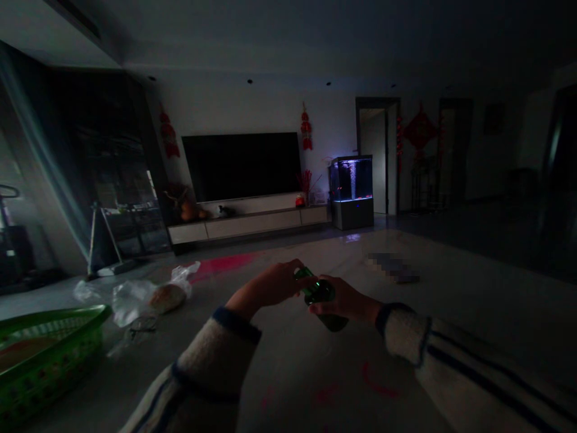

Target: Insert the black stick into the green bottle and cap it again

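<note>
A dark green bottle point(336, 322) is held tilted above the pale tabletop point(288, 367), its upper end pointing up and to the left. My right hand point(345, 299) wraps around its body. At the upper end, my left hand point(282, 281) has its fingers closed around the green top point(304, 274). In this dim light I cannot tell whether that top is a separate cap or part of the bottle.
A green plastic basket point(90, 325) stands at the left, beside clear plastic bags point(130, 297) and a round brownish item point(167, 297). To the right lies a blurred-out flat object point(392, 266). Farther back are a television point(241, 165) and a lit aquarium point(354, 179).
</note>
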`<state>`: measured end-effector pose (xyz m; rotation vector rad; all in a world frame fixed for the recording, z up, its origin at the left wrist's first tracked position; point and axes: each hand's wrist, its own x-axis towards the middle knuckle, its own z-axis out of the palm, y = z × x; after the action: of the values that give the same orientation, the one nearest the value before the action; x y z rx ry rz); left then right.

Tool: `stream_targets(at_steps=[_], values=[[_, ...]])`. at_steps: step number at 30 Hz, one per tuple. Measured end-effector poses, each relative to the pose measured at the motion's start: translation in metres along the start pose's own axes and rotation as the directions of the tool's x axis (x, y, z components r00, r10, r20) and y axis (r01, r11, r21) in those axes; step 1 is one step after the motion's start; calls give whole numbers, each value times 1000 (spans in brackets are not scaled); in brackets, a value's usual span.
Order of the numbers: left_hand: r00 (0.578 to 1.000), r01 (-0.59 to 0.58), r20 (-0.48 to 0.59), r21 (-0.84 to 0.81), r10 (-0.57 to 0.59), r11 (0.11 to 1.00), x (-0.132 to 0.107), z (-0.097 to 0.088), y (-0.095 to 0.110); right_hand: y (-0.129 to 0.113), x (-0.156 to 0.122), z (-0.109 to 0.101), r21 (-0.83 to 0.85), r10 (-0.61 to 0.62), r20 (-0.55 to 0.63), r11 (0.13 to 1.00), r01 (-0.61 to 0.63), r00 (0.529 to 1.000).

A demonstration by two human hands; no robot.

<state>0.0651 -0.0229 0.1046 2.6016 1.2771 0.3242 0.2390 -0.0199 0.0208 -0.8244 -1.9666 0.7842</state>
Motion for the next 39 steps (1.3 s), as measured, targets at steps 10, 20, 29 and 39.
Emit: stream_targets(at_steps=[10, 20, 29, 39], values=[[980, -181, 43, -214, 194, 960, -9, -18, -10, -3, 0, 0, 10, 47, 12, 999, -48, 999], [965, -254, 32, -144, 261, 956, -4, -16, -9, -1, 0, 1, -82, 16, 30, 997, -13, 999], [993, -116, 20, -100, 118, 988, 0, -9, -15, 1, 0, 1, -111, 9, 19, 994, -7, 1000], [1000, 8, -25, 32, -8, 999, 0, -4, -4, 5, -1, 2, -69, 41, 12, 997, -40, 999]])
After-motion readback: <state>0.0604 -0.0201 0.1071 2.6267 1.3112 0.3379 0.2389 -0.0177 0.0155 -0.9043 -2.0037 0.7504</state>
